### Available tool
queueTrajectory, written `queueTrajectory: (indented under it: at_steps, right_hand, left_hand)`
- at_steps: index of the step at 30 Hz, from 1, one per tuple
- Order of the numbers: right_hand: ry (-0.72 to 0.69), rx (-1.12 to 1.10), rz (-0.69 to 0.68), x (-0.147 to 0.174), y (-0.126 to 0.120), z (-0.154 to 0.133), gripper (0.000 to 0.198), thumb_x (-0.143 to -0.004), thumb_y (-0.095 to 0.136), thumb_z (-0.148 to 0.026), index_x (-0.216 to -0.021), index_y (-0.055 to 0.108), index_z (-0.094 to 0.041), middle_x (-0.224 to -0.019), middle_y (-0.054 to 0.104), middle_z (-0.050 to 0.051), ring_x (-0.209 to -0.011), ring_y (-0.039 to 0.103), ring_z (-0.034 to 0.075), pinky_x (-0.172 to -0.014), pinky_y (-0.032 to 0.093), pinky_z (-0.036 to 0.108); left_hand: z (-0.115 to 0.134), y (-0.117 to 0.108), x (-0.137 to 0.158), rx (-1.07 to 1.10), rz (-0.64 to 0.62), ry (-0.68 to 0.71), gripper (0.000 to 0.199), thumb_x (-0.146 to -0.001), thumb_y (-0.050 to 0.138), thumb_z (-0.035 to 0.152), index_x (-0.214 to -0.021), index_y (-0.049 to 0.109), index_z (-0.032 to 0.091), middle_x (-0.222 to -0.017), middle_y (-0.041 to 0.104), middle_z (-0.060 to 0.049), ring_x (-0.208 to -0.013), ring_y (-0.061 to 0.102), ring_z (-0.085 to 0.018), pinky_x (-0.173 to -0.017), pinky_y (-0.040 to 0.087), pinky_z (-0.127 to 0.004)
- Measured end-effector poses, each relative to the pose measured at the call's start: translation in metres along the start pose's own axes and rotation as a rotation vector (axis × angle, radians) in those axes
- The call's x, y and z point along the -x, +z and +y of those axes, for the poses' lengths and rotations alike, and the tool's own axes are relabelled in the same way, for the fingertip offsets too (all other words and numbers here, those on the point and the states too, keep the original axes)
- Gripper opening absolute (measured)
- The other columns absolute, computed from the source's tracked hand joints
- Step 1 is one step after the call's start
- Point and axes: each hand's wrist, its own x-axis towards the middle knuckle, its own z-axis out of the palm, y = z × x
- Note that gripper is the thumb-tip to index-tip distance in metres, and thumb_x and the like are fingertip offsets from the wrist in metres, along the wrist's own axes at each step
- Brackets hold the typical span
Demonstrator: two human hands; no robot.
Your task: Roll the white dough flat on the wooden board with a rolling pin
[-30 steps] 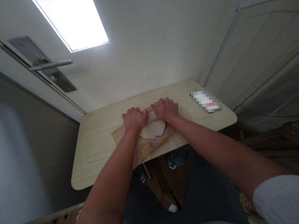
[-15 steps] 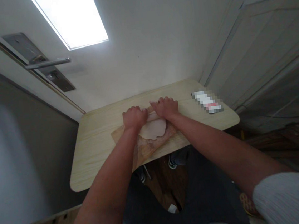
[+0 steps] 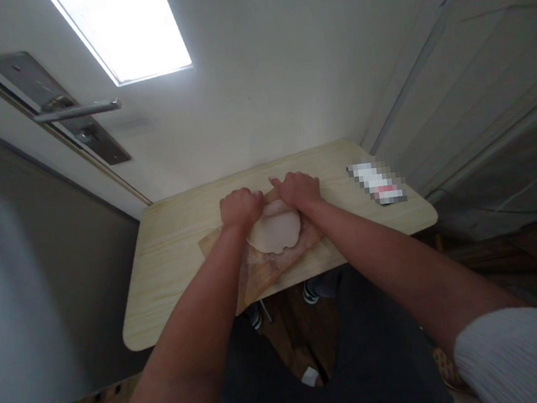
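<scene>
A flat, roughly round piece of pale dough (image 3: pixel 275 234) lies on a brown, flour-dusted board or mat (image 3: pixel 262 276) at the table's middle. Across the dough's far part runs a rolling pin (image 3: pixel 276 208), pale with flour and mostly covered by my hands. My left hand (image 3: pixel 241 207) is closed round its left end, thumb toward the middle. My right hand (image 3: pixel 300 189) grips the right end, its fingers curled over. Both forearms reach forward over the near table edge.
The light wooden table (image 3: pixel 167 252) stands against a white door with a metal handle (image 3: pixel 78 111) and a bright window pane. A blurred-out flat object (image 3: pixel 377 182) lies at the table's right. Under the table, shoes (image 3: pixel 310 292) show on the floor.
The hands and the rolling pin stay at nearly the same place, with a slight shift in the grip. Slightly more of the dough shows below the pin. The view has moved a little.
</scene>
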Motion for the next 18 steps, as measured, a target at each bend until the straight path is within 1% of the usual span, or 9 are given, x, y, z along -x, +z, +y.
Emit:
queueTrajectory:
  at_steps: [5,9,13,18]
  right_hand:
    - [0.009,-0.002,-0.016,-0.008,0.001,-0.002,0.074,-0.095,0.029,-0.068,-0.110,0.071,-0.009,-0.113,0.069,0.025,-0.107,0.064,0.035,-0.094,0.042,0.050]
    - [0.005,-0.002,-0.009,-0.013,0.002,-0.004,0.073,-0.096,0.028,-0.067,-0.107,0.072,-0.010,-0.111,0.070,0.025,-0.105,0.065,0.035,-0.094,0.043,0.050]
    - [-0.009,-0.006,-0.015,-0.019,0.003,-0.004,0.073,-0.096,0.027,-0.067,-0.107,0.073,-0.010,-0.110,0.070,0.024,-0.105,0.066,0.035,-0.093,0.044,0.050]
    - [-0.024,0.001,-0.004,-0.026,0.005,-0.006,0.073,-0.098,0.025,-0.064,-0.110,0.071,-0.010,-0.111,0.070,0.025,-0.107,0.065,0.034,-0.094,0.043,0.049]
  left_hand:
    - [-0.001,0.004,-0.008,0.015,0.000,-0.029,0.055,-0.095,0.032,0.047,-0.106,0.073,0.013,-0.105,0.073,-0.020,-0.098,0.069,-0.032,-0.084,0.051,-0.041]
    - [-0.002,0.007,-0.014,0.028,-0.001,-0.038,0.054,-0.095,0.032,0.047,-0.107,0.073,0.013,-0.106,0.073,-0.020,-0.099,0.069,-0.031,-0.084,0.051,-0.041]
    - [-0.003,0.008,-0.021,0.035,0.004,-0.032,0.054,-0.094,0.034,0.047,-0.107,0.073,0.012,-0.105,0.073,-0.021,-0.098,0.069,-0.032,-0.082,0.052,-0.040]
    - [-0.004,0.008,-0.029,0.027,0.034,-0.016,0.053,-0.094,0.033,0.045,-0.104,0.074,0.012,-0.104,0.073,-0.021,-0.096,0.069,-0.033,-0.080,0.052,-0.042]
